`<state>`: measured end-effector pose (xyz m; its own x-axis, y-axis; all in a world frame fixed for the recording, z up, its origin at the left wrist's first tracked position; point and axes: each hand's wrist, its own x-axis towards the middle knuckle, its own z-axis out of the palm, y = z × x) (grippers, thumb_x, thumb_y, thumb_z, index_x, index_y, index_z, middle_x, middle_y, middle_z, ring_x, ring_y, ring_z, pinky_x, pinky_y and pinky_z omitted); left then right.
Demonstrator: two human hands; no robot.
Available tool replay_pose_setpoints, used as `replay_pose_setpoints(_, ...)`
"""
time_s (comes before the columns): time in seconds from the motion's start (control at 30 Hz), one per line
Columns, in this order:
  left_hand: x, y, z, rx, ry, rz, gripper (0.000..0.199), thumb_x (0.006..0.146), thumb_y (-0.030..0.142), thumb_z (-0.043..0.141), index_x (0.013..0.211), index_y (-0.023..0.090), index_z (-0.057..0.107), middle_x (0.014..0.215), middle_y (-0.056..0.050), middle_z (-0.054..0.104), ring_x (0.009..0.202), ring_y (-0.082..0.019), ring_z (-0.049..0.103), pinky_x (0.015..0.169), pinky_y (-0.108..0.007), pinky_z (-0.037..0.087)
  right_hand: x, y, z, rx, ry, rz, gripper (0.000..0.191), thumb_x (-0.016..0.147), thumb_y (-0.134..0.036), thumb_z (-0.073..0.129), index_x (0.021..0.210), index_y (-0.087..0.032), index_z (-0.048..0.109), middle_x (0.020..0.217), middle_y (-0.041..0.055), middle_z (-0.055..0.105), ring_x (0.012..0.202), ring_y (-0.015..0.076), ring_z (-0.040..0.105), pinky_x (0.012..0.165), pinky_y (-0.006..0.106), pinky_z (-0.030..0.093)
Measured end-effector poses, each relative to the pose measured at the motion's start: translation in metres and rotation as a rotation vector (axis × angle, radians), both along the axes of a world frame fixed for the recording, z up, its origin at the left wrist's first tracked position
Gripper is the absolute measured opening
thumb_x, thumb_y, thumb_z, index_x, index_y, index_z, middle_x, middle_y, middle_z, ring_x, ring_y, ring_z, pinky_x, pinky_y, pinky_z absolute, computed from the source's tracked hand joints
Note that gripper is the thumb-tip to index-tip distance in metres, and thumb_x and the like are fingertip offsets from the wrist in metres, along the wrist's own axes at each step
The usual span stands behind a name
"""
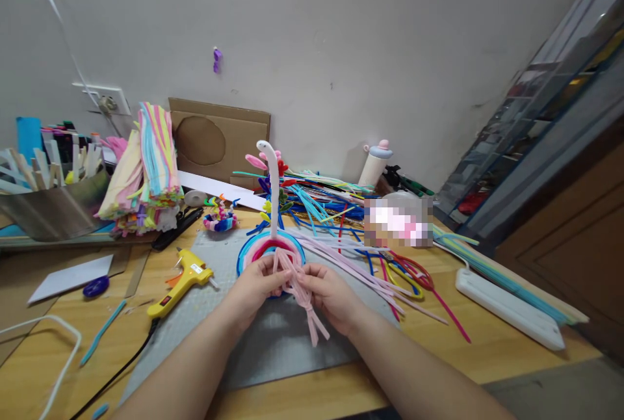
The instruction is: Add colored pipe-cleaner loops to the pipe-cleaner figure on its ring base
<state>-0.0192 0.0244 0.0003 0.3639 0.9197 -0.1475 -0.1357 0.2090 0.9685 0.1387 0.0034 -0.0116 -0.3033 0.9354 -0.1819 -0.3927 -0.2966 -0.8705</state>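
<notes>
Between my two hands is a bundle of pale pink pipe cleaners (307,303), bunched together low down with loose ends pointing toward me. My left hand (263,280) pinches its left side, and my right hand (329,287) grips the right side. Just behind the hands, on a grey mat (273,361), sits a round base of blue, white and pink coils (244,254). A white pipe-cleaner neck with a small head (273,192) rises from it, and colourful loops stand behind. Part of the base is hidden by my hands and the bundle.
A yellow glue gun (180,283) lies to the left with its cord. Loose pink pipe cleaners (355,267) and yellow-handled scissors (404,277) are to the right, near a white power strip (507,309). Behind stand pipe-cleaner bundles (156,160), cardboard (248,140) and a bottle (375,166).
</notes>
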Motion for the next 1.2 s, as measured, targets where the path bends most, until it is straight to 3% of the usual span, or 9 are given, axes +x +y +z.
replay_pose_setpoints(0.27, -0.002, 0.001, -0.002, 0.0, -0.083, 0.119, 0.026, 0.067, 0.035, 0.071, 0.08, 0.014, 0.062, 0.07, -0.003, 0.064, 0.059, -0.013, 0.058, 0.057, -0.024, 0.043, -0.001, -0.003, 0.001, 0.104, -0.094, 0.06, 0.027, 0.072, -0.039, 0.067, 0.083, -0.015, 0.059, 0.069, -0.0008, 0.058, 0.057, 0.0089, 0.05, 0.054, 0.022, 0.04)
replay_pose_setpoints(0.43, -0.003, 0.002, -0.001, 0.022, -0.077, 0.243, 0.03, 0.067, 0.034, 0.071, 0.09, 0.016, 0.063, 0.075, -0.003, 0.067, 0.062, -0.013, 0.059, 0.058, -0.023, 0.043, -0.003, 0.001, -0.007, 0.215, -0.252, -0.04, 0.029, 0.069, -0.041, 0.067, 0.08, -0.017, 0.056, 0.068, -0.0023, 0.055, 0.053, 0.0088, 0.046, 0.049, 0.022, 0.038)
replay_pose_setpoints(0.53, -0.002, 0.0, 0.002, 0.051, -0.056, 0.178, 0.029, 0.068, 0.034, 0.07, 0.089, 0.015, 0.065, 0.078, -0.005, 0.068, 0.069, -0.016, 0.061, 0.063, -0.025, 0.044, -0.001, 0.004, -0.014, 0.359, -0.413, -0.116, 0.021, 0.074, -0.037, 0.063, 0.074, -0.017, 0.056, 0.059, -0.0044, 0.049, 0.048, 0.0078, 0.04, 0.046, 0.021, 0.031)
replay_pose_setpoints(0.7, 0.002, -0.002, 0.002, 0.1, -0.029, -0.012, 0.022, 0.069, 0.033, 0.07, 0.069, 0.012, 0.066, 0.068, -0.004, 0.065, 0.063, -0.013, 0.058, 0.059, -0.022, 0.042, 0.0, 0.003, -0.014, 0.542, -0.535, -0.168, 0.014, 0.077, -0.029, 0.061, 0.074, -0.016, 0.061, 0.069, 0.0003, 0.055, 0.065, 0.0125, 0.049, 0.059, 0.024, 0.038)
replay_pose_setpoints(0.77, 0.002, -0.001, 0.0, 0.091, -0.05, 0.003, 0.02, 0.068, 0.032, 0.071, 0.072, 0.013, 0.067, 0.07, -0.005, 0.067, 0.065, -0.015, 0.059, 0.06, -0.022, 0.042, -0.001, 0.003, -0.012, 0.523, -0.507, -0.162, 0.014, 0.076, -0.03, 0.062, 0.077, -0.016, 0.061, 0.07, 0.0005, 0.056, 0.066, 0.0127, 0.05, 0.06, 0.024, 0.039)
replay_pose_setpoints(0.93, -0.003, 0.004, -0.006, 0.087, -0.059, 0.153, 0.021, 0.068, 0.032, 0.071, 0.077, 0.014, 0.068, 0.074, -0.007, 0.07, 0.07, -0.016, 0.062, 0.065, -0.023, 0.045, -0.001, 0.004, -0.012, 0.357, -0.427, -0.117, 0.021, 0.076, -0.037, 0.06, 0.082, -0.017, 0.057, 0.063, -0.0031, 0.052, 0.045, 0.0073, 0.04, 0.043, 0.02, 0.032)
replay_pose_setpoints(1.2, 0.003, 0.0, -0.011, 0.007, -0.067, 0.107, 0.025, 0.063, 0.033, 0.075, 0.076, 0.013, 0.068, 0.079, -0.007, 0.068, 0.076, -0.018, 0.062, 0.07, -0.027, 0.049, 0.0, 0.003, -0.011, 0.4, -0.464, -0.121, 0.023, 0.077, -0.039, 0.06, 0.074, -0.015, 0.057, 0.06, -0.0026, 0.052, 0.046, 0.007, 0.041, 0.042, 0.019, 0.031)
